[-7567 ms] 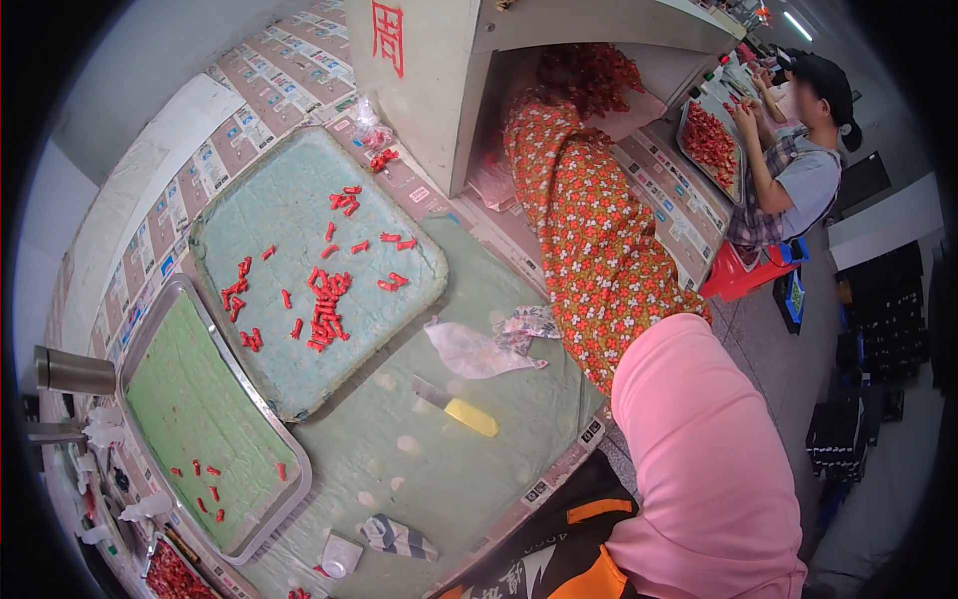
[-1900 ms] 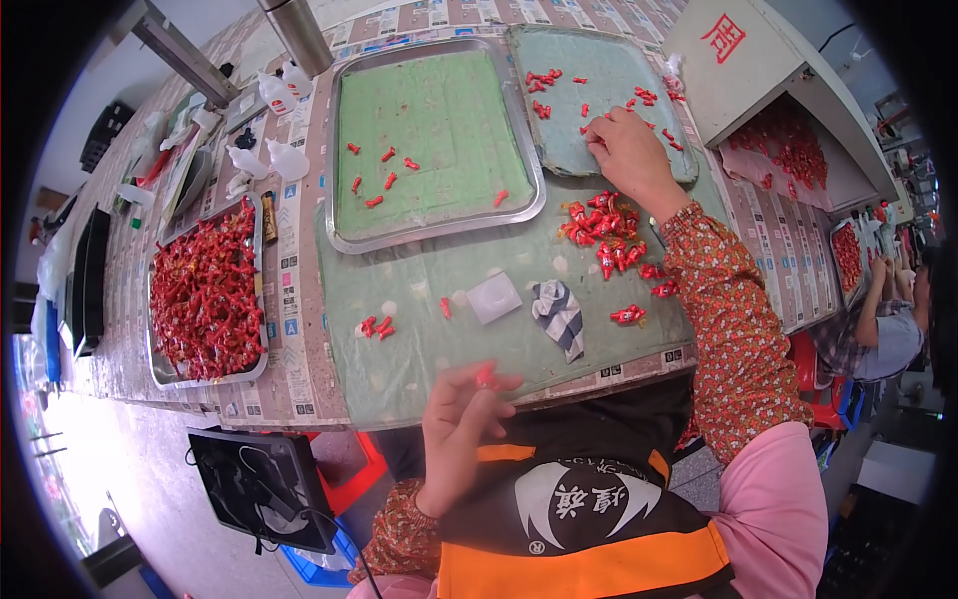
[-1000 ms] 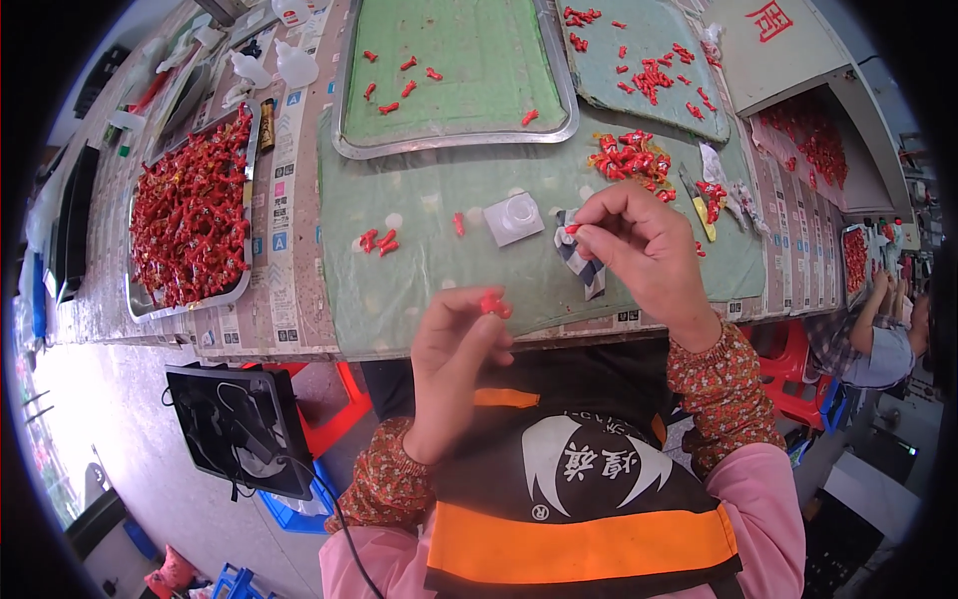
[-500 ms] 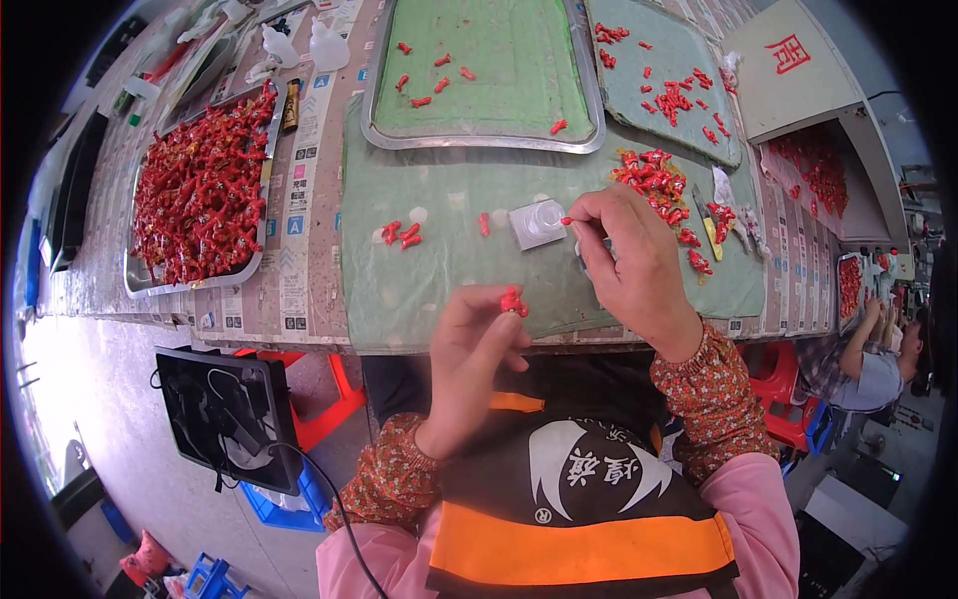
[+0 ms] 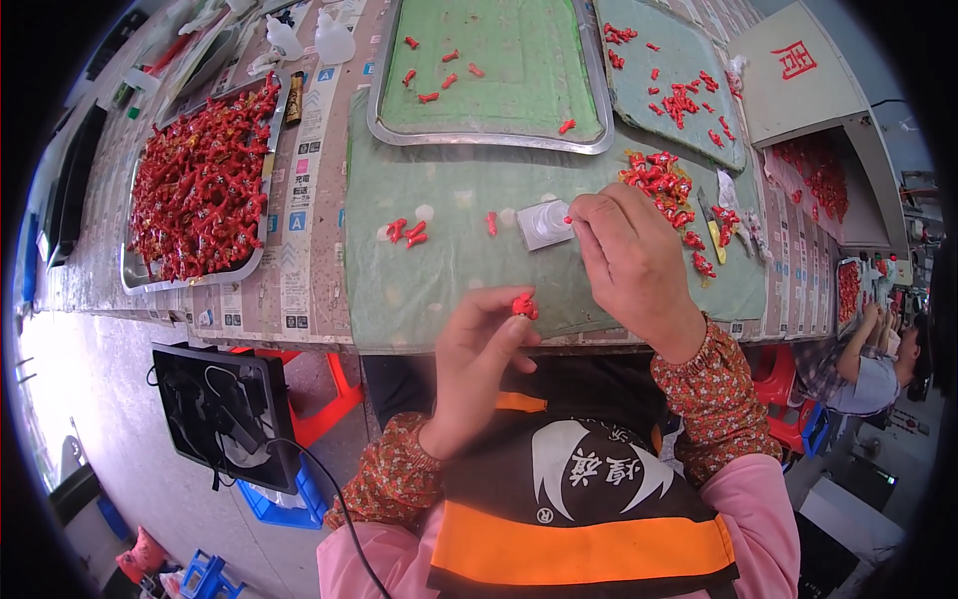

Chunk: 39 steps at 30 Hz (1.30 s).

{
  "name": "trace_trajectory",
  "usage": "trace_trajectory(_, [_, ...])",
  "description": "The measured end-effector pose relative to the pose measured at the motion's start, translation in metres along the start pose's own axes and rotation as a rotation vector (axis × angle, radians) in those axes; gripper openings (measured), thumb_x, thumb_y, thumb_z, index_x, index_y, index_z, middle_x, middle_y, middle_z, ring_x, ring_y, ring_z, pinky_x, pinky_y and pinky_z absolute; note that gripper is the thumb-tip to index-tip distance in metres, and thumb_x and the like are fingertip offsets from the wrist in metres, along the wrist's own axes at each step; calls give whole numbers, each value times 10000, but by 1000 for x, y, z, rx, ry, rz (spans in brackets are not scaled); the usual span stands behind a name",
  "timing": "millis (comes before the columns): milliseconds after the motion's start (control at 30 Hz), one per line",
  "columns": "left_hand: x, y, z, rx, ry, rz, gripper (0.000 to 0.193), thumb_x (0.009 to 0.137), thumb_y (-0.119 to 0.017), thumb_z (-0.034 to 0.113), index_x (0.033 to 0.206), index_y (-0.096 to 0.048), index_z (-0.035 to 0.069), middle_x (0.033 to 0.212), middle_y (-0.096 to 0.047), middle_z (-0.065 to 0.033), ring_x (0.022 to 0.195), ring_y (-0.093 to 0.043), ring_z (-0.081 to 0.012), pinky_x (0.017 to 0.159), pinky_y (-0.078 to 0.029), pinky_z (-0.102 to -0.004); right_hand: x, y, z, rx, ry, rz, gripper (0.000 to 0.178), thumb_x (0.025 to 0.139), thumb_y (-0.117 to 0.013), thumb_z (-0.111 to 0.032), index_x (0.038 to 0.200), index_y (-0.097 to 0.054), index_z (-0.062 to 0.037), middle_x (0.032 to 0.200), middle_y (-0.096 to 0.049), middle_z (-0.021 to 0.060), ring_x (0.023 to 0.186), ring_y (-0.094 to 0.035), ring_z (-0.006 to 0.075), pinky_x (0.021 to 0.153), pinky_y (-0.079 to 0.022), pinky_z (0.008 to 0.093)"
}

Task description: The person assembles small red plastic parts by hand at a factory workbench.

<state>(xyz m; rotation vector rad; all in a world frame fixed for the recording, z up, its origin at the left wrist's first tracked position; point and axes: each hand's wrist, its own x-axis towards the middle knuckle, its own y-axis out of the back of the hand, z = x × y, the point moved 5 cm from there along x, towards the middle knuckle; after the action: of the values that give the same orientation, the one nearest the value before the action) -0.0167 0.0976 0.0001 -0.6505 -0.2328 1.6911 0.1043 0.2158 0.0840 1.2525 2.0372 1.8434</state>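
Observation:
Between the thumb and fingers of my left hand (image 5: 477, 344) is a small red plastic figure (image 5: 525, 306), held just above the table's near edge. My right hand (image 5: 639, 268) is closed in a pinch on a tiny red piece (image 5: 569, 220), of which only the tip shows. That piece is beside a small clear round cup (image 5: 552, 216) standing on a grey square block (image 5: 539, 238); whether they touch, I cannot tell. Left of the block lie a single red piece (image 5: 491, 224) and a small group of red pieces (image 5: 407, 233) on the green cloth (image 5: 439, 290).
A tray heaped with red figures (image 5: 195, 190) stands at left. Behind the cloth are a green-lined metal tray (image 5: 489, 145) and a second tray (image 5: 659, 60) with scattered red pieces. Red and yellow parts (image 5: 659, 185) and a yellow cutter (image 5: 716, 235) lie right, before an open box (image 5: 798, 90).
The red figure in my left hand has turned a little and shifted slightly right. My right hand keeps its pinch beside the clear cup. The whole view has shifted slightly.

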Motion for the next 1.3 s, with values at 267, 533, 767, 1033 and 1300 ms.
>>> trace_trajectory(267, [0, 3, -3, -57, -12, 33, 235, 969, -569, 115, 1181, -537, 19, 1084, -635, -112, 815, -624, -116, 587, -539, -228, -5, 4, 9, 265, -150, 11, 144, 820, -647, 57, 934, -580, 1, 832, -573, 88, 662, -589, 184, 612, -477, 303])
trace_trajectory(533, [-1, 3, -3, -84, -31, 57, 213, 977, -549, 100, 1169, -507, 20, 1112, -630, -144, 823, -642, -141, 599, -550, -232, -34, -12, 10, 1045, -591, -126, 63, 918, -584, -9, 976, -559, -8, 882, -565, 7, 733, -544, 48, 651, -467, 207])
trace_trajectory(767, [-3, 0, -3, -89, -111, 79, 201, 943, -572, 59, 1122, -488, 23, 1168, -614, -152, 869, -648, -148, 666, -561, -249, -56, -18, -25, 1375, -703, -127, 94, 939, -578, -37, 1021, -540, -11, 899, -558, 8, 756, -539, 37, 672, -465, 193])
trace_trajectory(1033, [-6, -2, -5, 6, -298, 88, 237, 911, -593, -10, 1117, -477, -1, 1216, -584, -193, 981, -633, -180, 737, -566, -268, -65, -21, -36, 1375, -712, -121, 92, 932, -585, -17, 1009, -536, -14, 886, -557, 1, 736, -539, 35, 649, -467, 190])
trace_trajectory(1300, [-9, -1, -10, 124, -433, 25, 248, 912, -635, 27, 1115, -492, 30, 1245, -565, -233, 1169, -565, -258, 991, -458, -370, -70, -22, -35, 1384, -740, -121, 86, 924, -594, -18, 990, -540, -22, 871, -556, -9, 714, -527, 18, 627, -451, 176])
